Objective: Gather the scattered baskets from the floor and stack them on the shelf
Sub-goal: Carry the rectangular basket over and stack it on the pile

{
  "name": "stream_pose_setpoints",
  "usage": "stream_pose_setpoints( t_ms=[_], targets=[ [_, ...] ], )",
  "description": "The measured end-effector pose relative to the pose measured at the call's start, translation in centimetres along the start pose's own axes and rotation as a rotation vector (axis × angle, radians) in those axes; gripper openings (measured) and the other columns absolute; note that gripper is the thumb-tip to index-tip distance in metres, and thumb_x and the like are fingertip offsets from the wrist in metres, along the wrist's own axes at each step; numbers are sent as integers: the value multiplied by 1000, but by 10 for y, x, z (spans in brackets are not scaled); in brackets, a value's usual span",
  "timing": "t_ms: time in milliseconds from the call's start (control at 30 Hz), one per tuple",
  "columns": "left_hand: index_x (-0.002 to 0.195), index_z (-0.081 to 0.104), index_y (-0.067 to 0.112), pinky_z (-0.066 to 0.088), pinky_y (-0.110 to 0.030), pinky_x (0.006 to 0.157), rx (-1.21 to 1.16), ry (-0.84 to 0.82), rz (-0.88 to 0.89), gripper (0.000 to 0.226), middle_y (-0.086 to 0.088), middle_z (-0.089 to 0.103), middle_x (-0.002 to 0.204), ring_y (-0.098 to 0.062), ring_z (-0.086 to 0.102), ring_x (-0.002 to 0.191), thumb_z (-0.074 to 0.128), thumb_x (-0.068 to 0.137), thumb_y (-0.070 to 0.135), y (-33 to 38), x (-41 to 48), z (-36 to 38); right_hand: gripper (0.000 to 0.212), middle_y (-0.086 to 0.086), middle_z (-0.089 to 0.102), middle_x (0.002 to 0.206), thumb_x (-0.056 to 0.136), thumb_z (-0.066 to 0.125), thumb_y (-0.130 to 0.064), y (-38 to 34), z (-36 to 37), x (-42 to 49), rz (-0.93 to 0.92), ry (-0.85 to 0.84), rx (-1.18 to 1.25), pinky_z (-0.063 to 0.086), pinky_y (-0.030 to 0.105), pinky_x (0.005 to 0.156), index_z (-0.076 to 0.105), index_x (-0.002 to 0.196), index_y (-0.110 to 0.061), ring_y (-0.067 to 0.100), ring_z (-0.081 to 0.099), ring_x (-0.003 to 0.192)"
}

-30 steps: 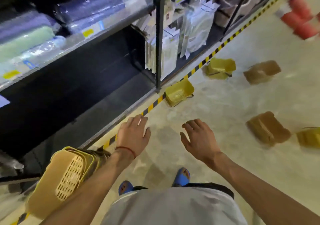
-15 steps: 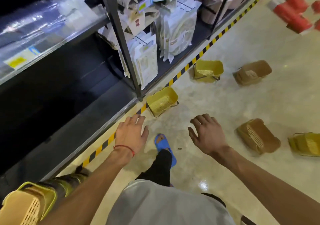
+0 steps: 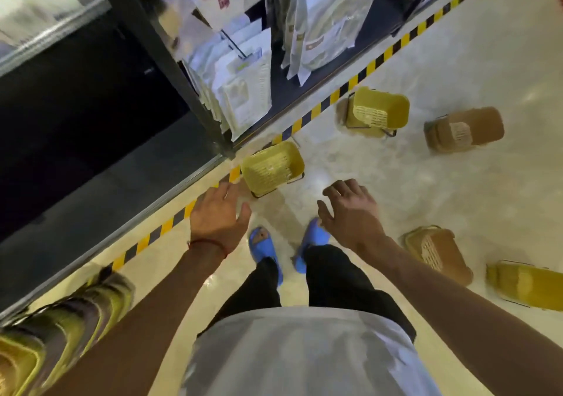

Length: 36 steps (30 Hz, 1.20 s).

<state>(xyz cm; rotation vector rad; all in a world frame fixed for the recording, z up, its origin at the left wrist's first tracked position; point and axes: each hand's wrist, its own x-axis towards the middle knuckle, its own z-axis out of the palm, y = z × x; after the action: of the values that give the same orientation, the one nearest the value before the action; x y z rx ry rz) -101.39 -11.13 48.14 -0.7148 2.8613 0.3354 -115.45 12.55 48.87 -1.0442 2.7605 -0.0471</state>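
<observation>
Both hands empty, fingers spread: left hand (image 3: 217, 217) just short of nearest yellow basket (image 3: 272, 167); right hand (image 3: 350, 209) beside it; brown basket (image 3: 435, 254) lies further right.

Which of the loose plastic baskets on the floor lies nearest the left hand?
The yellow plastic basket by the dark shelf post, just ahead of the left hand; the other loose baskets lie farther right.

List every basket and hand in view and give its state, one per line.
Left hand: open, holding nothing.
Right hand: open, holding nothing.
Nearest yellow basket: tipped on its side on the floor, untouched.
Far yellow basket: tipped on its side.
Far brown basket: tipped on its side.
Near brown basket: tipped on its side.
Yellow basket at right edge: on its side.
Basket stack at lower left: nested, blurred.
</observation>
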Motion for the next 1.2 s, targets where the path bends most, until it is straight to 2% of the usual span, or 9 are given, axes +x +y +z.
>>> stream_pose_setpoints(
  t_ms=[100, 233, 467, 633, 733, 800, 900, 1033, 1200],
  targets=[
    [114, 65, 12, 50, -40, 74, -15, 41, -38, 42, -9, 67, 107, -34, 61, 93, 44, 92, 42, 7, 22, 24, 29, 6, 68, 93, 95, 55, -36, 27, 15, 39, -56, -51, 37, 47, 38, 74, 71, 95, -11, 32, 60, 91],
    [117, 64, 16, 49, -44, 80, -103, 13, -231, 34, -8, 66, 114, -35, 60, 103, 51, 94, 37, 28, 54, 57, 23, 6, 67, 88, 91, 64, -33, 59, 47, 94, -123, -131, 69, 45, 36, 68, 70, 90, -11, 33, 59, 87],
    [123, 60, 19, 48, -43, 81, -211, -74, -400, 33, -4, 62, 121, -30, 57, 110, 54, 95, 35, 43, 98, 148, 27, 9, 69, 93, 93, 61, -33, 96, 141, 168, -187, -238, 68, 47, 39, 73, 72, 98, -10, 34, 61, 93],
    [121, 61, 20, 49, -39, 87, -489, -57, -664, 29, -1, 61, 125, -24, 60, 111, 55, 97, 35, 22, 127, 240, 34, 8, 68, 111, 100, 53, -38, 100, 225, 203, -37, -371, 148, 47, 39, 82, 70, 114, -13, 31, 56, 112],
    [120, 63, 15, 44, -26, 84, -654, -14, -739, 28, -2, 64, 122, -22, 63, 106, 59, 96, 30, -1, 150, 309, 37, 6, 65, 121, 101, 51, -39, 103, 287, 225, 71, -366, 237, 47, 39, 84, 66, 123, -14, 29, 52, 119],
    [121, 62, 14, 46, -26, 86, -739, 14, -779, 29, -2, 64, 122, -21, 63, 106, 61, 96, 29, -16, 165, 354, 39, 7, 62, 127, 102, 49, -40, 106, 331, 241, 114, -366, 307, 47, 41, 88, 61, 129, -14, 30, 51, 122],
    [128, 57, 13, 47, -31, 91, -882, 44, -874, 37, -3, 59, 129, -20, 59, 112, 63, 96, 29, -37, 188, 418, 47, 8, 54, 139, 103, 47, -42, 110, 398, 267, 202, -346, 479, 47, 44, 100, 52, 140, -14, 29, 51, 127],
    [141, 46, 9, 45, -15, 86, -1041, 118, -1045, 52, -1, 49, 143, -20, 52, 126, 62, 97, 31, -59, 218, 488, 55, 11, 49, 147, 105, 40, -47, 114, 472, 302, 335, -305, 656, 43, 45, 108, 44, 148, -12, 27, 52, 131],
    [151, 38, 16, 35, -22, 94, -1082, 74, -1130, 56, -2, 44, 152, -17, 47, 131, 47, 102, 43, -63, 251, 538, 48, 7, 61, 119, 109, 27, -51, 112, 531, 323, 353, -370, 731, 38, 33, 85, 51, 128, -14, 28, 58, 109]
  ],
)
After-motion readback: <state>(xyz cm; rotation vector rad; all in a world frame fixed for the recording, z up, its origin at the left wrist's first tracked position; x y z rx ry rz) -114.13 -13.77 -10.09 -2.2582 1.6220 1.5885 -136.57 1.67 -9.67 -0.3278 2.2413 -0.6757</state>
